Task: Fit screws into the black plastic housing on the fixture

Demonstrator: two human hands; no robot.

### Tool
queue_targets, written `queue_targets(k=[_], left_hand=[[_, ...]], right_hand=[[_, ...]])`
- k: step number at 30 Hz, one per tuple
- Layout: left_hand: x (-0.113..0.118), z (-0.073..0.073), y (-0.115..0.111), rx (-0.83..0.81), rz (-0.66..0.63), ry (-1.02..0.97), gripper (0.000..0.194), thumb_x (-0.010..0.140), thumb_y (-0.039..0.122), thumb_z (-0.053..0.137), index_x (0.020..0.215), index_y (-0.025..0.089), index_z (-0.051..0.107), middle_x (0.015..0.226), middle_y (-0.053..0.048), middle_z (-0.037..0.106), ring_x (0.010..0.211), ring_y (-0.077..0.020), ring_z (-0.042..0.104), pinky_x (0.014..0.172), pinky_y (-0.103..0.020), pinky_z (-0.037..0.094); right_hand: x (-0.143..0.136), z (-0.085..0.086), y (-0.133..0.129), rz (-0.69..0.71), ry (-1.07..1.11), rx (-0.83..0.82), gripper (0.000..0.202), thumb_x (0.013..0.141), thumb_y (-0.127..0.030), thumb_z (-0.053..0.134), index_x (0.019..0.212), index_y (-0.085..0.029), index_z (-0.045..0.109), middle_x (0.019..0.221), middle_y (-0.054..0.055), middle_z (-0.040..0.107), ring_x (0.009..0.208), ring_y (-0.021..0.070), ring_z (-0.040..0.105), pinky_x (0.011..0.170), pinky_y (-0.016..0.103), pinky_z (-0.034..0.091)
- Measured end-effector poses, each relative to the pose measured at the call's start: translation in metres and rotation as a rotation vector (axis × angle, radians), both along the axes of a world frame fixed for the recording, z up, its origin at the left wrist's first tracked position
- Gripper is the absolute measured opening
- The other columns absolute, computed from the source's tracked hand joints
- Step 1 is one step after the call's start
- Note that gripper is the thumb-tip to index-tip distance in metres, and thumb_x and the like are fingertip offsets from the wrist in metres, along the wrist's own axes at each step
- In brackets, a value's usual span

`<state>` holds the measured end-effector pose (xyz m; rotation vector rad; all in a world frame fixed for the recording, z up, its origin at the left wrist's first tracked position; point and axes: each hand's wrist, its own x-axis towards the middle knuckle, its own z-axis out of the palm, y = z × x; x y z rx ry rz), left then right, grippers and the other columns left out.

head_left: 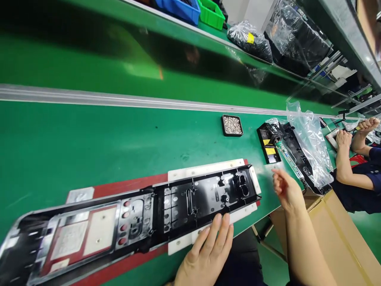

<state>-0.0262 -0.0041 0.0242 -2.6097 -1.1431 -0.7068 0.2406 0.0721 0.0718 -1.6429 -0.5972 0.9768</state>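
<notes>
A long black plastic housing [205,196] lies with its inner side up on a red and white fixture [181,241]. My left hand [208,254] rests with fingers stretched out at the near edge of the housing, toward its right end. To the right of the housing, my right hand [286,190] hovers with the fingers curled together, apart from the part. Anything small between those fingertips cannot be made out. Beyond the housing stands a small black tray [222,126] of shiny metal pieces [233,125].
At right are a black partitioned box [268,147], a screwdriver-like tool [288,159] and a clear plastic bag [311,145] over black parts. A cardboard box [342,234] sits below the table edge. A co-worker's hands [343,139] work farther right. Bins [211,14] line the upper shelf.
</notes>
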Motion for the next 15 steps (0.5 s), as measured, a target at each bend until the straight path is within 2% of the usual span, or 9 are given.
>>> queue_targets(k=[3, 6, 8, 12, 15], left_hand=[[-0.001, 0.002, -0.001, -0.017, -0.002, -0.016, 0.054, 0.068, 0.023, 0.057, 0.121, 0.017, 0.053, 0.133, -0.013, 0.044, 0.14, -0.0344, 0.014, 0.116, -0.043, 0.006], [-0.001, 0.003, -0.001, -0.023, -0.033, -0.051, 0.044, 0.077, 0.019, 0.048, 0.121, 0.017, 0.054, 0.13, -0.014, 0.048, 0.14, -0.0303, 0.014, 0.116, -0.041, 0.006], [-0.001, 0.004, -0.001, -0.011, -0.107, -0.09, 0.038, 0.081, 0.017, 0.043, 0.117, 0.018, 0.057, 0.125, -0.012, 0.054, 0.14, -0.0265, 0.014, 0.116, -0.038, 0.007], [-0.001, 0.002, 0.003, 0.013, -0.264, -0.163, 0.026, 0.086, 0.019, 0.042, 0.104, 0.02, 0.061, 0.119, -0.01, 0.059, 0.139, -0.0247, 0.021, 0.114, -0.036, 0.01], [0.001, -0.003, 0.006, 0.064, -0.297, -0.248, 0.019, 0.086, 0.021, 0.045, 0.094, 0.019, 0.062, 0.117, -0.012, 0.06, 0.136, -0.0263, 0.028, 0.113, -0.038, 0.014]], right_hand=[[-0.027, 0.02, -0.018, 0.31, -0.3, -0.078, 0.055, 0.08, -0.059, 0.061, 0.077, -0.005, 0.054, 0.057, 0.002, 0.037, 0.053, 0.0056, 0.036, 0.049, 0.015, 0.03], [-0.055, 0.045, -0.014, 0.526, -0.57, -0.094, 0.056, 0.086, -0.062, 0.051, 0.077, -0.007, 0.056, 0.064, 0.004, 0.044, 0.057, 0.0065, 0.037, 0.051, 0.016, 0.029], [-0.072, 0.057, -0.001, 0.624, -0.705, -0.169, 0.051, 0.086, -0.06, 0.052, 0.08, -0.009, 0.056, 0.065, 0.002, 0.048, 0.058, 0.0072, 0.04, 0.054, 0.018, 0.028], [-0.097, 0.059, 0.024, 0.8, -1.051, -0.454, 0.033, 0.088, -0.05, 0.057, 0.098, -0.018, 0.058, 0.072, -0.001, 0.054, 0.065, 0.0111, 0.048, 0.057, 0.021, 0.021], [-0.108, 0.053, 0.031, 0.901, -1.265, -0.483, 0.034, 0.095, -0.048, 0.047, 0.095, -0.015, 0.057, 0.082, 0.004, 0.057, 0.075, 0.0171, 0.053, 0.058, 0.024, 0.017]])
